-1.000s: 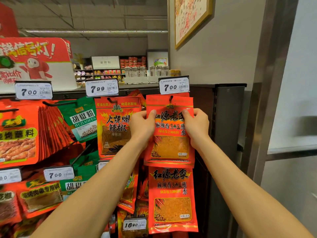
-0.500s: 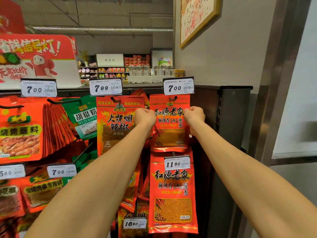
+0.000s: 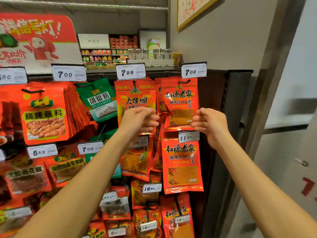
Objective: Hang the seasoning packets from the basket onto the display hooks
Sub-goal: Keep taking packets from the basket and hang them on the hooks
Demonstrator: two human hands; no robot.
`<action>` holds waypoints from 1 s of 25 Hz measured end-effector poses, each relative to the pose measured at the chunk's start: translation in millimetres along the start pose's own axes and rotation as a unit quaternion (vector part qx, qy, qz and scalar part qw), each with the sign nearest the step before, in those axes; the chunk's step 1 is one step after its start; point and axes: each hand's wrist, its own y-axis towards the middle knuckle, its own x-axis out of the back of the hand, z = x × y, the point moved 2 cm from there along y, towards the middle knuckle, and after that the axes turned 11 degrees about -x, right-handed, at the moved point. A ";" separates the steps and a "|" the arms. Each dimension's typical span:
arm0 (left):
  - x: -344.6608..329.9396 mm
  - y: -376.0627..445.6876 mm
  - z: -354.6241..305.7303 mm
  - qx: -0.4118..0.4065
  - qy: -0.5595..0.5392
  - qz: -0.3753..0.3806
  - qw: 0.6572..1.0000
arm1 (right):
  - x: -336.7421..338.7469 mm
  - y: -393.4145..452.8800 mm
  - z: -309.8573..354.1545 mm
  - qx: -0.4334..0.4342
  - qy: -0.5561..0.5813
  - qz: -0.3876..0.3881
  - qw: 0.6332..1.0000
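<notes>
seemingly free hands [image 3: 139, 120] flanking packet [image 3: 180, 102]

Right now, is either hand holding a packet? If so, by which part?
Nothing is held. The left hand and right hand are loosely curled in front of the display, clear of the red packet, which hangs from its hook.
</notes>
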 end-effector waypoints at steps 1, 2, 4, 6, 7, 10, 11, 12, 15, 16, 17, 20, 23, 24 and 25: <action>13.8 -17.7 4.0 0.017 -0.010 0.005 1.000 | -1.5 -18.9 -9.7 -0.014 -0.004 0.004 1.000; 26.8 -35.1 10.8 0.034 -0.021 0.008 0.999 | -2.0 -36.1 -22.0 -0.029 -0.011 0.004 1.000; 53.3 -68.8 31.2 0.075 -0.038 0.005 0.996 | -4.9 -66.3 -54.2 -0.068 -0.015 0.007 0.998; 77.7 -104.3 60.2 0.131 -0.035 0.001 0.991 | -10.1 -93.4 -94.5 -0.117 -0.025 0.013 0.993; 88.2 -123.4 76.6 0.159 -0.031 -0.004 0.987 | -13.7 -106.0 -117.0 -0.141 -0.033 0.018 0.989; 121.3 -184.5 133.3 0.248 -0.014 -0.046 0.968 | -28.2 -136.4 -192.1 -0.237 -0.045 0.040 0.970; 132.6 -204.2 151.6 0.281 -0.014 -0.064 0.957 | -33.3 -143.5 -216.2 -0.269 -0.051 0.044 0.961; 145.2 -227.2 172.3 0.318 -0.024 -0.086 0.944 | -39.4 -151.8 -243.5 -0.298 -0.066 0.049 0.951; 183.7 -295.9 228.5 0.417 -0.038 -0.142 0.897 | -55.5 -183.0 -323.0 -0.373 -0.094 0.056 0.921; 197.5 -318.1 247.0 0.443 -0.025 -0.161 0.882 | -60.5 -195.8 -347.6 -0.394 -0.109 0.057 0.911; 210.2 -339.0 264.5 0.464 -0.015 -0.175 0.868 | -64.9 -208.4 -372.1 -0.413 -0.128 0.056 0.900; 239.4 -390.2 318.0 0.520 -0.031 -0.199 0.830 | -77.1 -240.4 -445.7 -0.472 -0.166 0.045 0.864; 274.5 -451.9 389.7 0.585 -0.017 -0.227 0.779 | -95.5 -282.6 -536.7 -0.533 -0.211 0.040 0.819; 290.4 -474.5 420.3 0.607 -0.003 -0.241 0.758 | -101.7 -295.7 -572.9 -0.551 -0.224 0.030 0.804; 305.5 -497.9 453.8 0.625 0.003 -0.254 0.738 | -106.7 -308.2 -613.2 -0.566 -0.230 0.020 0.791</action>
